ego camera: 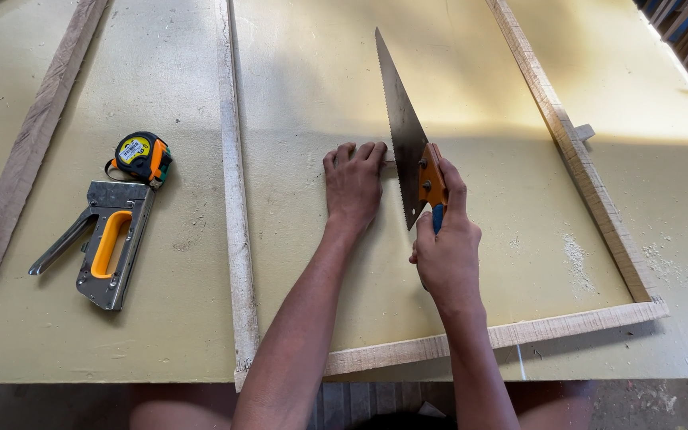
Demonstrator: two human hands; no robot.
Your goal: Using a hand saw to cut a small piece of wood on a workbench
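My right hand point(446, 243) grips the orange and blue handle of a hand saw point(401, 131), whose toothed blade points away from me across a pale green board point(320, 263). Just left of the blade, my left hand point(353, 183) lies palm down with fingers together, pressing on a small wood piece that is mostly hidden under it. A frame of thin wooden strips lies on the board around both hands: one long strip point(235, 199) on the left, one point(575, 155) on the right, one point(519, 333) along the near edge.
A metal staple gun point(109, 243) with an orange grip lies at the left, with a yellow and black tape measure point(142, 156) just beyond it. A weathered wooden slat point(29, 143) runs along the far left. Sawdust point(575, 259) is scattered near the right strip.
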